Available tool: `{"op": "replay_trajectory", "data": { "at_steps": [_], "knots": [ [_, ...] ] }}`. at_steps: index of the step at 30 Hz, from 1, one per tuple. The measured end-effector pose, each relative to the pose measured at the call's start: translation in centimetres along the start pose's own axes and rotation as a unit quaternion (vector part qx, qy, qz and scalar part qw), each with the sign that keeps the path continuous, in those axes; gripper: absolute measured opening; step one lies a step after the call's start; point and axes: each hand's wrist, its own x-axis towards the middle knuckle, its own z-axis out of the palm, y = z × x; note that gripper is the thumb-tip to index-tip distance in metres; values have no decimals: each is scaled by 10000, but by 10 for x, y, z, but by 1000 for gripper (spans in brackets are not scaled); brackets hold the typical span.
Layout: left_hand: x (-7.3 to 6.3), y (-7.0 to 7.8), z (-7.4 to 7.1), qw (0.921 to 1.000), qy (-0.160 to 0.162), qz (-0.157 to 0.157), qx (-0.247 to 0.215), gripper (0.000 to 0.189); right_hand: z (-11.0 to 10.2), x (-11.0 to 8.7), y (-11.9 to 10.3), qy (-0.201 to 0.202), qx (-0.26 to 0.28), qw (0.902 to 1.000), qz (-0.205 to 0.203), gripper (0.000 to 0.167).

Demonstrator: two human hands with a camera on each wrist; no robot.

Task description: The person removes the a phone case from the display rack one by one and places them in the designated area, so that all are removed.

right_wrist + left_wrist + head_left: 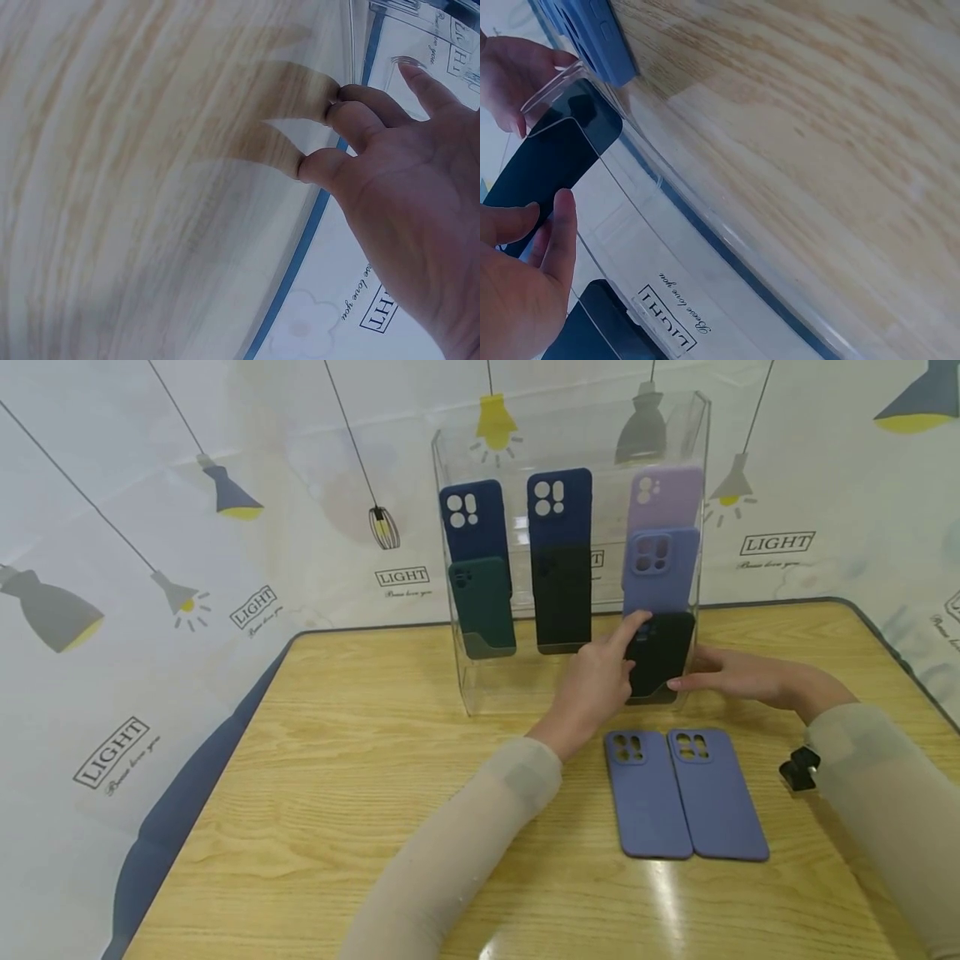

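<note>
A clear acrylic display rack point(525, 689) stands upright on the wooden table. A black phone case point(663, 652) sits in its lower right pocket, in front of a periwinkle case point(663, 581) and a lilac case point(675, 497). My left hand point(596, 685) pinches the black case by its left edge, index fingertip at its top. My right hand point(738, 675) holds the rack's lower right corner, with the thumb in front. In the right wrist view, that right hand's point(420, 180) other fingertips rest low at the tabletop. Two periwinkle cases point(648, 797) lie side by side on the table.
Navy cases point(478, 514) stand in the rack's left and middle columns, with a dark green case point(483, 606) and a black case point(564, 597) before them. A small black object point(798, 768) shows beside the right sleeve. A lamp-patterned backdrop point(300, 485) hangs behind the table.
</note>
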Motion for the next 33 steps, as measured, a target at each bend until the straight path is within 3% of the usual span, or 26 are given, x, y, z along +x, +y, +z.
{"op": "replay_trajectory", "data": {
  "at_steps": [9, 14, 20, 27, 33],
  "knots": [
    [0, -1, 2, 9994, 123, -195, -243, 74, 1, 0, 2, 32, -32, 10000, 27, 96],
    [-1, -1, -3, 9985, 431, -34, -339, 71, 0, 1, 2, 33, -114, 9999, 82, 99],
    [0, 1, -17, 9937, 1041, 238, -333, 62, 0, 1, 3, 22, -145, 9998, 159, 101],
    [2, 4, -38, 9865, 1440, 95, -768, 60, -1, -2, 2, 30, -265, 9994, 228, 103],
    [-7, 2, -57, 9780, 1681, 55, -1237, 60, -2, -1, 1, 35, -283, 9994, 197, 104]
  ]
}}
